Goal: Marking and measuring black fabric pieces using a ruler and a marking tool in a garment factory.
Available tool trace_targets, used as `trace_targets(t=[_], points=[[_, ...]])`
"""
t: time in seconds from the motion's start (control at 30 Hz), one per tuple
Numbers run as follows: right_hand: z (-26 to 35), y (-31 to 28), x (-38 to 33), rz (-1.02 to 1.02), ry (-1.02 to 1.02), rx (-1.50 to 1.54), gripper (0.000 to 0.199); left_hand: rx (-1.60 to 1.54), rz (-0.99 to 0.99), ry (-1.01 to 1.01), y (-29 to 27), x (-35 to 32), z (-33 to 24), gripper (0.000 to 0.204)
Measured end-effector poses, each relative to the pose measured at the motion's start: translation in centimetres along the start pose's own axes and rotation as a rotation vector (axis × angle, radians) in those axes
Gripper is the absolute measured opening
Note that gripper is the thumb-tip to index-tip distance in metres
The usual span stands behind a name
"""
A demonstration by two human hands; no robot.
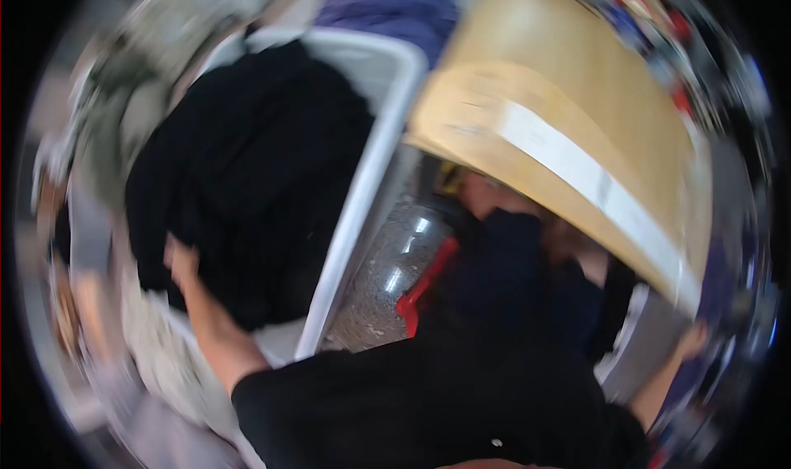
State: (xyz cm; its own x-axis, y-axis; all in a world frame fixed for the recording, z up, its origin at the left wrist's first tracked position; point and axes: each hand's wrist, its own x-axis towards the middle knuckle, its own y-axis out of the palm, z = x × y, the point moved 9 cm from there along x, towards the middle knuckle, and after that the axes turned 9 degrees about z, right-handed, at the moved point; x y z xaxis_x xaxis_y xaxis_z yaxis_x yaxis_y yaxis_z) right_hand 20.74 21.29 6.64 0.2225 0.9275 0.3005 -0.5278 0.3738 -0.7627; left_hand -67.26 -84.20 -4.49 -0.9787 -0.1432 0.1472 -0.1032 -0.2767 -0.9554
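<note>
The left hand [181,261] is laid against the black cloth [255,164] at its near left side; whether a fold is gripped or only pressed cannot be told, since the fingers are blurred. The right hand [692,341] is held well apart, just below the near right corner of the bench [560,65]; its finger spread, and whether anything is held, cannot be made out.

The black cloth is heaped in a white bin [350,205], bulging over the left edge, while bare wall is left showing at the far right corner. Between the bin's right edge and the bench, a shiny grey rounded thing [383,263] is seen beside a red piece [424,288]. Purple cloth [387,4] is piled beyond the bin's far edge, and pale cloth [165,362] lies outside its near left corner.

If the overhanging side were pulled, the heap could be dragged over the left edge, its weight being poorly supported there; loose folds might also be snagged on the rim.

A white strip [568,160] is stuck along the near edge of the bench, but no brand or writing can be read through the blur.
</note>
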Motion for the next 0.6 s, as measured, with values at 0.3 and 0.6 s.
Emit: trace_targets(t=[0.3,0.6], points=[[-14.6,-7.4,-10.0,-0.191,0.141,-0.061,0.023,-0.063,-0.103,1.132,-22.6,-12.2,-60.0,0.069],[-44.1,1.4,-32.6,-0.067,0.911,0.355,0.012,-0.158,-0.442,1.4,-40.5,-30.4,-63.1,0.063]])
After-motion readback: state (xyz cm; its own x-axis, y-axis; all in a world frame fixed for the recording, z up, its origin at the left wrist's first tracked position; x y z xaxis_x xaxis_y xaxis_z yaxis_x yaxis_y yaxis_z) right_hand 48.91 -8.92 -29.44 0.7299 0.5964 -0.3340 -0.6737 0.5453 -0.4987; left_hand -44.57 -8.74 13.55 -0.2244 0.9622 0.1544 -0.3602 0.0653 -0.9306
